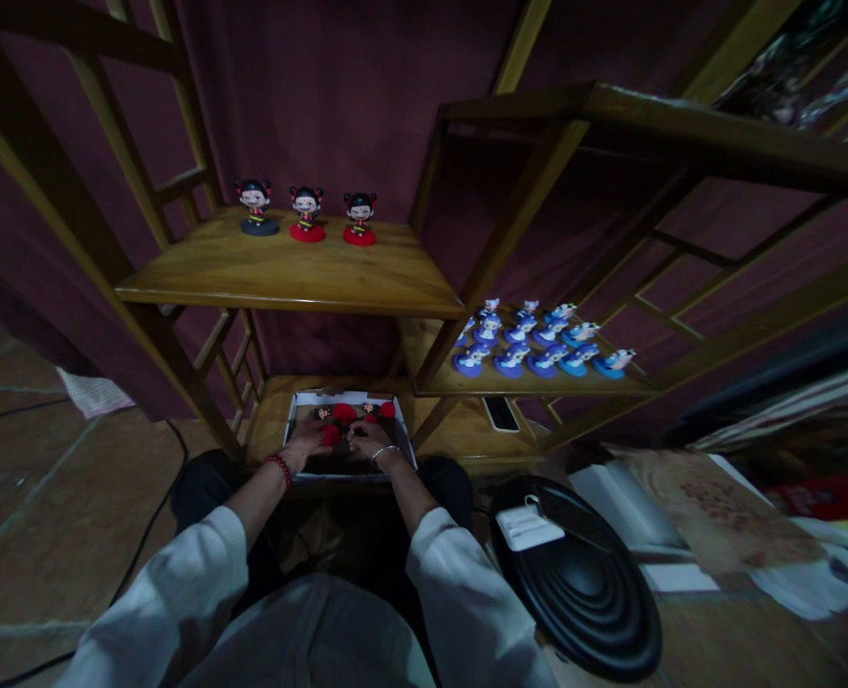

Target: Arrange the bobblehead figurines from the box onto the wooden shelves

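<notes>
Low in front of me, a shallow white-edged box point(410, 441) holds several small figurines with red round bases, lying on their sides. My left hand point(306, 445), with a red bead bracelet, has its fingers closed at the red base of one figurine point(330, 436). Opposite it, my right hand point(369, 440), wearing a silver bracelet, has bent fingers at the dark head end of the same figurine. Those fingertips are small and dim, so the exact grip is hard to see. Beyond my hands lie another red base point(343, 412) and a further one point(386, 410).
Three black-haired figurines point(307, 214) stand on the wooden shelf point(287, 277) above. Several blue-and-purple figurines point(513, 359) fill the right shelf. A phone point(501, 414) lies below them. A black ribbed stool-like object point(588, 583) bearing a white case point(529, 526) is at my right.
</notes>
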`<state>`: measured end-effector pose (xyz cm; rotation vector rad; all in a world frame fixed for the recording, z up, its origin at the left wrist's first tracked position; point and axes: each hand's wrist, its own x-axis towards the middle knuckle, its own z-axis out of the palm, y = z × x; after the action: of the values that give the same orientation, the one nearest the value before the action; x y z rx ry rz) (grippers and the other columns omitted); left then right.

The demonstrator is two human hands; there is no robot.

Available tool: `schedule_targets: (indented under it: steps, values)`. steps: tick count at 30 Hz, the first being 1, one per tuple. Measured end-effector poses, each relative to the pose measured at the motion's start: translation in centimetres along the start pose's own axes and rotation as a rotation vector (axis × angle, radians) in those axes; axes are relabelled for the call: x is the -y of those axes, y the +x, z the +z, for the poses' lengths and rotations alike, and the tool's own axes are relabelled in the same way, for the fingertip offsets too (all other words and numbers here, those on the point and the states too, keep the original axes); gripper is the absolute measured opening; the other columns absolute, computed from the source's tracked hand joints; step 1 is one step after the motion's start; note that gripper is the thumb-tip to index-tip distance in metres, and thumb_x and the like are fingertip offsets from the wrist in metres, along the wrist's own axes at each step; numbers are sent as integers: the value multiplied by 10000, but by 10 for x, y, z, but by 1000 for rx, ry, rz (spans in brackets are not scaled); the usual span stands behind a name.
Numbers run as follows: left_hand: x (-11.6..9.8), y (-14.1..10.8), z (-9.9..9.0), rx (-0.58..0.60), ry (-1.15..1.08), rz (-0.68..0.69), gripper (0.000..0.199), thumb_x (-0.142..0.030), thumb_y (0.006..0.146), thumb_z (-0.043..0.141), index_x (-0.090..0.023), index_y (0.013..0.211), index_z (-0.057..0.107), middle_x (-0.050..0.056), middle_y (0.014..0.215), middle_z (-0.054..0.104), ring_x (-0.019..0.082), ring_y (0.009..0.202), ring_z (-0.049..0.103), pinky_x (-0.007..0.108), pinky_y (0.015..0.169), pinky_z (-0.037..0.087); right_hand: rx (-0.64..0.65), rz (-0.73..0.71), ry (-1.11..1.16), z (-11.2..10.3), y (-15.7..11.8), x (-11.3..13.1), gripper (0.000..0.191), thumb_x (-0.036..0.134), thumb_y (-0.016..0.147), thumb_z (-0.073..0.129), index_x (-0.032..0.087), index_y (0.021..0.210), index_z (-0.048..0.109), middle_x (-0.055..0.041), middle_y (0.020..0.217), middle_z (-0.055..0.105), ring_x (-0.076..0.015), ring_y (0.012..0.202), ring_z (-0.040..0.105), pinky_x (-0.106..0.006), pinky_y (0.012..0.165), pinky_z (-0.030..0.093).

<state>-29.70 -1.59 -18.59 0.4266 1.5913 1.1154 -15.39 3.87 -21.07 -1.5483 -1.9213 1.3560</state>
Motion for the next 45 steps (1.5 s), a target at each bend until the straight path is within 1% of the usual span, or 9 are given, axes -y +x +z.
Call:
schedule_targets:
  steps: [4, 8, 17, 23, 26, 29, 35, 41, 45]
  values:
    - [2, 1, -2, -28, -142, 14, 156, 7, 677, 599, -115, 752, 536, 58, 720, 637, 151, 687, 634, 335, 672, 546, -39, 68, 217, 1, 2, 4, 224, 236, 682, 629, 202, 903, 612, 12, 752, 661, -109, 563, 614, -188, 504, 449]
    - [3, 2, -4, -64, -258, 37, 176, 27, 696, 568, -131, 723, 495, 40, 694, 622, 140, 667, 630, 351, 683, 545, -72, 56, 412, 4, 3, 6, 240, 266, 617, 663, 181, 834, 606, 15, 696, 652, -105, 532, 588, -194, 481, 438]
    - [-4, -7, -5, -57, -387, 73, 142, 13, 731, 530, -128, 719, 514, 41, 682, 624, 122, 658, 621, 343, 728, 534, -116, -15, 607, 1, -4, 11, 356, 351, 528, 714, 162, 813, 616, 19, 650, 622, -90, 537, 554, -188, 485, 400]
    - [-7, -16, -5, -38, -434, 67, 128, -27, 753, 510, -151, 780, 509, 69, 770, 652, 152, 704, 633, 338, 733, 527, -91, -53, 717, 1, -13, 30, 411, 410, 543, 711, 159, 846, 592, 13, 682, 613, -84, 529, 551, -182, 460, 374]
    - [-12, -21, -5, -22, -420, 79, 122, -42, 759, 503, -160, 787, 516, 87, 851, 668, 161, 776, 641, 330, 773, 516, -98, -78, 795, 2, -17, 41, 403, 401, 538, 710, 162, 826, 560, 2, 702, 611, -112, 584, 585, -210, 517, 424]
    - [-17, -27, -4, -4, -442, 110, 119, -48, 761, 503, -163, 777, 531, 80, 872, 676, 160, 812, 642, 317, 801, 506, -124, -121, 769, 2, -19, 49, 399, 372, 549, 697, 173, 864, 553, 18, 713, 597, -118, 632, 583, -233, 590, 458]
    - [-26, -37, 0, 52, -571, 177, 79, -71, 740, 560, -146, 763, 562, 56, 788, 684, 160, 787, 649, 340, 824, 501, -207, -198, 525, 0, -23, 62, 340, 338, 626, 623, 183, 924, 574, 25, 733, 576, -115, 672, 534, -228, 640, 450]
    - [-33, -42, 1, 82, -627, 227, 101, -84, 705, 589, -127, 797, 583, 48, 791, 688, 155, 810, 649, 336, 828, 500, -245, -271, 532, 1, -25, 71, 292, 318, 633, 614, 193, 893, 571, 10, 808, 595, -128, 763, 545, -240, 744, 444]
    - [-35, -46, 1, 54, -577, 226, 52, -123, 703, 596, -139, 747, 573, 56, 836, 690, 162, 847, 646, 329, 816, 501, -244, -267, 546, 0, -27, 75, 286, 331, 632, 614, 194, 879, 567, 8, 795, 597, -127, 749, 544, -237, 730, 450]
